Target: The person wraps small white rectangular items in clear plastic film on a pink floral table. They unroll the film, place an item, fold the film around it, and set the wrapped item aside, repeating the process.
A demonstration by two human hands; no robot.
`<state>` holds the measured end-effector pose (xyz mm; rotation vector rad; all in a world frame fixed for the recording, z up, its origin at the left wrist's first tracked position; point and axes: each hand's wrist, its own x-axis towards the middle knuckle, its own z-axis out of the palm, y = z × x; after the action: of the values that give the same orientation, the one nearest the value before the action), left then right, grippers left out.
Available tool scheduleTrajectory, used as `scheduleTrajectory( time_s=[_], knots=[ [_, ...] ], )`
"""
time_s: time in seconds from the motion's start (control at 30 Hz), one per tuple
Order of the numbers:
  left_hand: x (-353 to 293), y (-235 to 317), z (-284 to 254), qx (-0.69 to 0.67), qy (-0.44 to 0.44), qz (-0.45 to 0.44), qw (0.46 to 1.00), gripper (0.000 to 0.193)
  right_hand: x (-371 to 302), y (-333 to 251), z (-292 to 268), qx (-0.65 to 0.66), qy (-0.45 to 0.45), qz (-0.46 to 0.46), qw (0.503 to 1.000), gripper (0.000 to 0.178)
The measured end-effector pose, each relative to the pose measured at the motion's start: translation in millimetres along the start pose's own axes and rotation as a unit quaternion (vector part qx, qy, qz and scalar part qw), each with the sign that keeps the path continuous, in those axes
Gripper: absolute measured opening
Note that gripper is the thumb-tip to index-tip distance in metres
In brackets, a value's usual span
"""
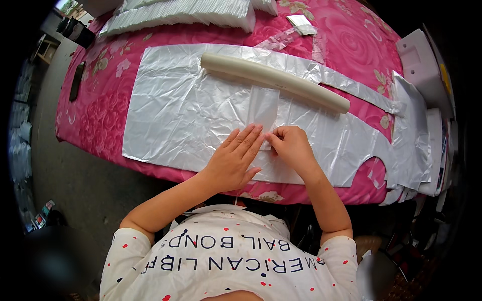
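Observation:
A thin white plastic sheet [170,105], cut with curves and straps like an apron, lies wrinkled over the table. On its middle is a narrow folded plastic strip [263,106]. My left hand [235,156] rests flat beside the strip's near end, its fingers stretched out and holding nothing. Thumb and forefinger of my right hand [291,145] pinch the strip's near right edge; the exact grip is partly covered by the fingers. Just beyond the strip, a long beige tube [276,80] lies slantwise across the sheet.
A pink flowered cloth [105,105] covers the table. Stacks of folded white plastic [186,20] stand at the far side, near a small white packet [301,24]. A dark narrow object [77,81] lies at left. White foam boxes [422,65] and more plastic [411,135] crowd the right edge.

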<state>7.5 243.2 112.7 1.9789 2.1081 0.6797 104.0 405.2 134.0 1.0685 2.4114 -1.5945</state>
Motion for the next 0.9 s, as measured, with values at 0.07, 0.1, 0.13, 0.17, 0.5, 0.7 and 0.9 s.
scheduleTrajectory(
  time_s=[0.07, 0.1, 0.13, 0.17, 0.5, 0.7, 0.9],
  knots=[
    [-1, 2, 13, 0.033, -0.019, -0.034, 0.999, 0.07, 1, -3, 0, 0.02, 0.005, 0.025, 0.999, 0.022],
    [-2, 3, 16, 0.049, -0.028, -0.05, 0.997, 0.07, -1, -6, 1, -0.004, 0.01, 0.021, 1.0, 0.021],
    [-2, 2, 17, 0.052, -0.031, -0.053, 0.997, 0.071, -6, -8, 2, -0.028, 0.016, 0.019, 0.999, 0.023],
    [-3, 2, 18, 0.055, -0.034, -0.056, 0.996, 0.072, -10, -8, 4, -0.052, 0.022, 0.017, 0.998, 0.026],
    [15, -11, 3, 0.014, 0.034, -0.027, 0.999, 0.062, 13, 26, -11, -0.342, 0.063, -0.42, 0.838, 0.048],
    [23, -23, 7, 0.092, 0.073, 0.035, 0.992, 0.043, 24, 24, -20, -0.296, 0.045, -0.429, 0.852, 0.042],
    [2, -20, -5, 0.034, 0.076, 0.148, 0.985, 0.038, 7, 30, -11, -0.269, 0.06, -0.459, 0.844, 0.028]
  ],
)
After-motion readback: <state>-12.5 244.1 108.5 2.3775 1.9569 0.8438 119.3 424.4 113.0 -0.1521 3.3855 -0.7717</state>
